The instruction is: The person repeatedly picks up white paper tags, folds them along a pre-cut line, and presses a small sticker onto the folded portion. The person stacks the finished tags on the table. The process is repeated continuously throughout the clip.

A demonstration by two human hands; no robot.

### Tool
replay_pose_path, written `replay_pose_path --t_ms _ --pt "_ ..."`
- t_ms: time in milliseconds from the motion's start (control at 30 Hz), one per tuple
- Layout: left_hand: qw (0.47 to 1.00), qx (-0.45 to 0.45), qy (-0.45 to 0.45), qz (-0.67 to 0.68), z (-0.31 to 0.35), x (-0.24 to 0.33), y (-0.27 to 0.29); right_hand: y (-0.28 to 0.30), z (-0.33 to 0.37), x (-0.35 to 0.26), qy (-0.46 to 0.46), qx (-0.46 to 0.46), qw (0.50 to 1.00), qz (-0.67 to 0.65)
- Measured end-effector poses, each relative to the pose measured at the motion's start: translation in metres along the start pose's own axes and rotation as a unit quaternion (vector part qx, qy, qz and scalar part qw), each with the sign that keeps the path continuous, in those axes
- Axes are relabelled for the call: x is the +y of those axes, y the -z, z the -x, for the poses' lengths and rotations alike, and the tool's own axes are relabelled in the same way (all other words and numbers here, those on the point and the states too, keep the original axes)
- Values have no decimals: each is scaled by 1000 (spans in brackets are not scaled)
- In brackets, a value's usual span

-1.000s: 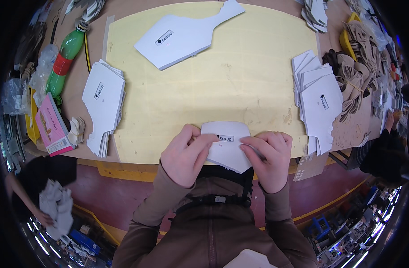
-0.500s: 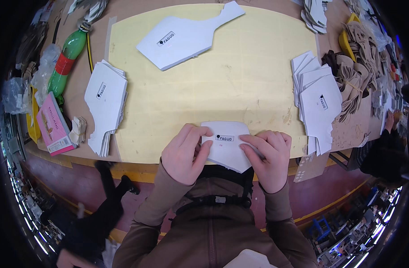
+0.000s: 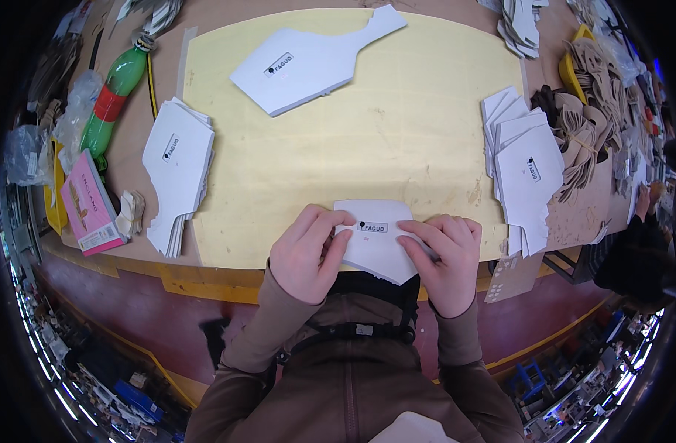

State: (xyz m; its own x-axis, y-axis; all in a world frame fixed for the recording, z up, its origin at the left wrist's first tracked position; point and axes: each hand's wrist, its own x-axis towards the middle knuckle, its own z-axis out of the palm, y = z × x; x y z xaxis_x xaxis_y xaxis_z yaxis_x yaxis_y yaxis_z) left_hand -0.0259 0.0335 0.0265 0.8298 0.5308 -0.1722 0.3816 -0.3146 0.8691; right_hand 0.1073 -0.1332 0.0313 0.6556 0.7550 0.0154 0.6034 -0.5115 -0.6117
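A white flat cut piece (image 3: 375,247) with a dark printed mark lies at the table's near edge, its pointed lower end tipping toward my body. My left hand (image 3: 304,251) pinches its left edge between thumb and forefinger. On the opposite edge, the thumb and forefinger of my right hand (image 3: 445,258) press on the piece, the other fingers curled. Farther off, a stack of white long-necked pieces (image 3: 301,70) lies on the yellow sheet (image 3: 338,148). More white pieces are piled in a left stack (image 3: 177,170) and a fanned right stack (image 3: 528,166).
At left are a green bottle (image 3: 124,81) with a red label, a pink notebook (image 3: 90,203), and a small tied bundle of pale pieces (image 3: 131,213). Bundled beige pieces (image 3: 585,136) and a yellow tray (image 3: 569,72) crowd the right. A person's dark sleeve (image 3: 626,255) shows at far right.
The person walking behind the table at lower left has mostly gone from view. My hands keep their hold on the white piece, nearly unmoved; the view has shifted slightly.
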Motion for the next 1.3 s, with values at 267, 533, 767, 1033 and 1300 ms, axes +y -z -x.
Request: replay_pose_path --t_ms 267,533,767,1033,1300 --pt "1000 -1 14 8 -1 2 0 -1 0 -1 -1 0 1000 5" --pt "1000 9 16 8 0 1 -2 -2 3 -6 -3 3 1000 30" --pt "1000 12 7 1 -1 0 -2 -3 5 -10 1 -4 998 61" --pt "998 19 61 -16 3 8 -6 0 3 -10 10 -7 997 71" --pt "957 118 -93 -247 8 -4 -13 -1 2 -10 19 -11 995 94"
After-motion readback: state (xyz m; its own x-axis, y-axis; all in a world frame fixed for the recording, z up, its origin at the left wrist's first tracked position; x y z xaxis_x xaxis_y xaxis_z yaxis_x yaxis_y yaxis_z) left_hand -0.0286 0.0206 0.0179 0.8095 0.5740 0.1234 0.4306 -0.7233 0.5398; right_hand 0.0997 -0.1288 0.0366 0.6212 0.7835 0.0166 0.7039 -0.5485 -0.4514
